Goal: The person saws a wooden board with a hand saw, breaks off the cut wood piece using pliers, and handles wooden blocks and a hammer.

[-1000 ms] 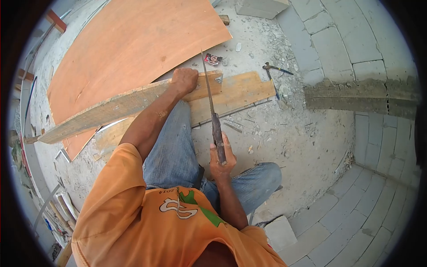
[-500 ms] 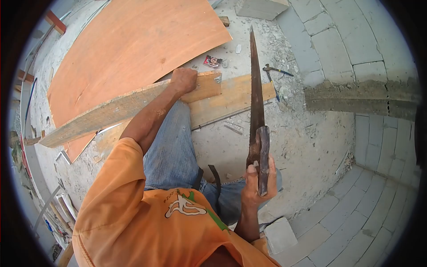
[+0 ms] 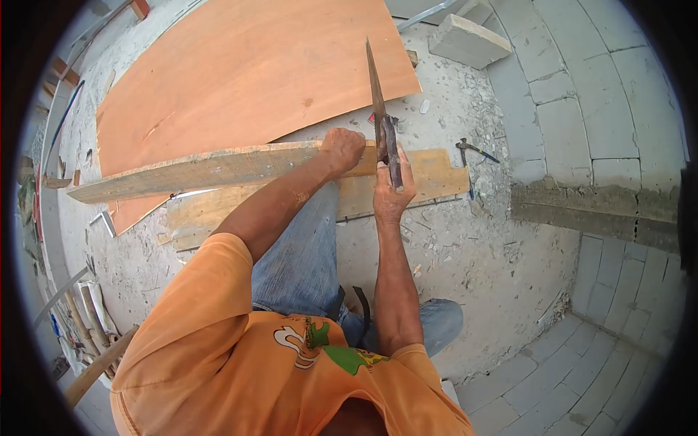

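Has brought the long brown metal saw [image 3: 375,94] in from the right, much closer to the left hand [image 3: 342,152] than before. Has turned it too, now showing less of its flat side. Points its thin tip away from the body and a little left, up over the big flat orange-brown wood sheet [image 3: 247,73]. Lines up its long way mostly across the long worn wooden plank [image 3: 218,168]. Holds the saw's dark bumpy handle [image 3: 392,149] in the right hand [image 3: 394,195], curled mostly shut around it. Has the saw by the plank's right end; cannot tell if touching it. Keeps the left hand closed in a fist on the plank, near that same end.
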Demonstrator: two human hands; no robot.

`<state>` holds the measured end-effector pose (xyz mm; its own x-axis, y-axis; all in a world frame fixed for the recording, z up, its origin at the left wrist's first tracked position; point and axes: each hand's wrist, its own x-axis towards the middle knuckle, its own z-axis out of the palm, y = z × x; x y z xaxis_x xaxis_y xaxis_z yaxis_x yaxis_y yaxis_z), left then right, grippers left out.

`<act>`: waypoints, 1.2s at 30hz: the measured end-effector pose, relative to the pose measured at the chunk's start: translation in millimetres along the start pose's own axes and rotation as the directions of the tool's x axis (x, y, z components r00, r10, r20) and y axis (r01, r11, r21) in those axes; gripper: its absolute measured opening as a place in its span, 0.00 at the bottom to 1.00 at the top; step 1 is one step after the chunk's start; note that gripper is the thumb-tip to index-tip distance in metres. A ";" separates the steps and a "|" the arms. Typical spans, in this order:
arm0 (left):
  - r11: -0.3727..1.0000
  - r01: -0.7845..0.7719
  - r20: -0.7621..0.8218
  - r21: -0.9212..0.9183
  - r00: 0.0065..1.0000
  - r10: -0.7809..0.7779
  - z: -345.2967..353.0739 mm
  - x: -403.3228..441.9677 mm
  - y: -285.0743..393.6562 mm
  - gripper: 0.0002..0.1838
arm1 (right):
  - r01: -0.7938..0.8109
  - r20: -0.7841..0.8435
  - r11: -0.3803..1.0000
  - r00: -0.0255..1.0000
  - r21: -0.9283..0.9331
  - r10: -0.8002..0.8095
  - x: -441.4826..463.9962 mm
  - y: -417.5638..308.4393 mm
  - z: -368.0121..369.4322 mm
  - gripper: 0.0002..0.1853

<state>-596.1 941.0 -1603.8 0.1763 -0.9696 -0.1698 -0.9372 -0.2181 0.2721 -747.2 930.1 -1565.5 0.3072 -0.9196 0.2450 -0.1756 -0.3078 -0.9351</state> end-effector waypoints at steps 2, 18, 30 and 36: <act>1.000 0.018 0.003 -0.023 1.000 -0.018 2.8 -0.9 -1.8 0.06 | -0.008 0.025 1.000 1.000 -0.024 0.008 0.9 11.1 2.4 0.24; 0.999 -0.033 0.051 0.010 0.998 0.033 -14.0 18.1 -7.9 0.09 | -0.014 0.041 0.865 0.998 -0.501 0.040 -182.1 -94.5 -138.8 0.22; 0.998 -0.064 -0.024 -0.005 0.998 0.064 -2.1 -13.4 4.1 0.08 | 0.037 0.000 0.992 0.999 -0.123 -0.038 -40.5 -47.7 -55.7 0.24; 1.000 -0.012 -0.038 -0.017 0.999 0.011 -3.8 -11.6 6.1 0.07 | -0.129 0.026 0.991 0.991 -0.046 0.130 -21.1 -19.4 -23.9 0.24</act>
<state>-602.7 950.5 -1596.6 0.1774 -0.9754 -0.1308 -0.9341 -0.2087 0.2898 -772.6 949.6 -1546.4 0.3060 -0.9452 0.1143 -0.2571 -0.1976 -0.9460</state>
